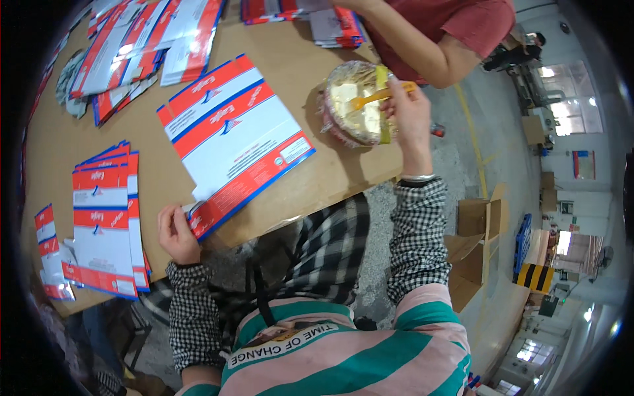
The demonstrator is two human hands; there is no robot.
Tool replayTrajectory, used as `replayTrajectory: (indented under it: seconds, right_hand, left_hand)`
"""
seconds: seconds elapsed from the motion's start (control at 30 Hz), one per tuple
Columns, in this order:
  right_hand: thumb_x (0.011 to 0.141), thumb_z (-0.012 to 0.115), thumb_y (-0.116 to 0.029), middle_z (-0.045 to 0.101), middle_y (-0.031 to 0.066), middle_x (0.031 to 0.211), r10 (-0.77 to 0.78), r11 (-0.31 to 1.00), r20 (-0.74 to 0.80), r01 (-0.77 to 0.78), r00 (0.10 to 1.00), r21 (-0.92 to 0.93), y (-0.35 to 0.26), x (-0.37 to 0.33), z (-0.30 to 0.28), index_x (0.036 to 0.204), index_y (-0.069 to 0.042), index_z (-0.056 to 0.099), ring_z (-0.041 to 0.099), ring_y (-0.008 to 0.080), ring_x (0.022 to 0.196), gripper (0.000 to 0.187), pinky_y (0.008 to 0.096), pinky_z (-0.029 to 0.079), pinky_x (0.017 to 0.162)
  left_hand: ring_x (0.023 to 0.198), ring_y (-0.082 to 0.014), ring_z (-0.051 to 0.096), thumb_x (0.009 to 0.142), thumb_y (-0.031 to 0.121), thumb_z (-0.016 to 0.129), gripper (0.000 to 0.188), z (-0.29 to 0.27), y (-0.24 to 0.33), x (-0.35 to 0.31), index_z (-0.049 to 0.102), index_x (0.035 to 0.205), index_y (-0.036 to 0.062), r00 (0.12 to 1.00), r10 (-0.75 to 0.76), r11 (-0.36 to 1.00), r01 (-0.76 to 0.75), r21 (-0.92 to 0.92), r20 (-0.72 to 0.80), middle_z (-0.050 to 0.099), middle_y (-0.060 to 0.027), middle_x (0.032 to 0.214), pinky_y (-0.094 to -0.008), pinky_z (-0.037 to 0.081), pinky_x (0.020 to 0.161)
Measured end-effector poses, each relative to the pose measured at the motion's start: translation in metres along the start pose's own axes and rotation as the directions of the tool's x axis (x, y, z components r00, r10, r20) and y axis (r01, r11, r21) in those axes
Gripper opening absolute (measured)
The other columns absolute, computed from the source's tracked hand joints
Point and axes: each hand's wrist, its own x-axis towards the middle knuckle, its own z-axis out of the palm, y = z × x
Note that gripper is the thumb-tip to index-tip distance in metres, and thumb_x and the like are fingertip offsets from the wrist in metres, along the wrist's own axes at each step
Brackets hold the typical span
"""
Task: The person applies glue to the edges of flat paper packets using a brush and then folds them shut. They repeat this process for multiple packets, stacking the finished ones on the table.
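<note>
My left hand (178, 236) pinches the near-left corner of a flat printed packaging sheet (238, 142) in red, white and blue, which lies on the brown-topped table (281, 59). At the table's right edge, my right hand (408, 113) grips the handle of a small orange plastic spreader (367, 99). The spreader's end rests in a round bowl (328, 124) lined with crinkled plastic film. Pale cream paste (347, 99) fills much of the bowl, and a yellow-green strip (384, 132) lies along its right side.
Stacks of similar printed sheets stand at the left (102, 218) and far left (132, 56). Across the table, a person in a red top (432, 43) has an arm over more sheets (335, 30). Open cardboard boxes (470, 254) sit on the floor to the right.
</note>
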Motion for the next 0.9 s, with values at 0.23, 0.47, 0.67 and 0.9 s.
replayTrajectory:
  seconds: [0.23,0.47,0.67,0.9]
  right_hand:
    - [0.093,0.055,-0.022,0.061,0.0076,0.079,-0.116,0.983,0.055,0.107,0.992,0.146,-0.009,-0.009,-0.012,0.093,0.002,0.055,0.059,0.0116,0.06,0.023,0.0225,0.047,0.053]
    - [0.095,0.051,-0.02,0.062,0.0097,0.079,-0.043,0.887,0.212,-0.06,0.976,0.458,-0.031,-0.052,0.01,0.095,0.001,0.054,0.062,0.0148,0.062,0.021,0.0239,0.05,0.053]
    - [0.096,0.048,-0.021,0.063,0.0134,0.084,0.026,0.783,0.496,-0.326,0.868,0.53,0.002,-0.114,0.09,0.095,0.0,0.055,0.065,0.0196,0.07,0.022,0.0311,0.053,0.064]
    - [0.096,0.048,-0.018,0.062,0.0145,0.085,0.13,0.737,0.549,-0.451,0.826,0.504,0.032,-0.149,0.157,0.093,0.0,0.054,0.063,0.0193,0.068,0.019,0.0293,0.051,0.062]
  left_hand:
    - [0.087,-0.022,0.055,0.091,0.005,0.052,0.013,0.011,-0.014,-0.003,0.058,0.094,-0.0071,0.999,-0.045,0.999,0.045,-0.004,0.025,0.059,-0.0131,0.094,-0.0317,0.045,0.08]
    - [0.075,-0.0154,0.051,0.091,0.01,0.056,0.016,0.019,-0.013,0.009,0.058,0.088,-0.0058,0.964,-0.264,0.964,0.264,-0.01,0.036,0.058,-0.0077,0.081,-0.0296,0.044,0.07]
    - [0.078,-0.0176,0.058,0.085,0.008,0.061,0.011,0.013,-0.011,0.004,0.062,0.089,-0.0014,0.975,-0.221,0.975,0.221,0.021,0.005,0.061,-0.0094,0.085,-0.029,0.047,0.07]
    - [0.074,-0.0154,0.058,0.08,0.0,0.059,0.005,0.012,0.011,0.003,0.06,0.085,-0.0013,0.985,-0.149,0.982,0.138,-0.127,-0.084,0.06,-0.0095,0.086,-0.0258,0.048,0.065]
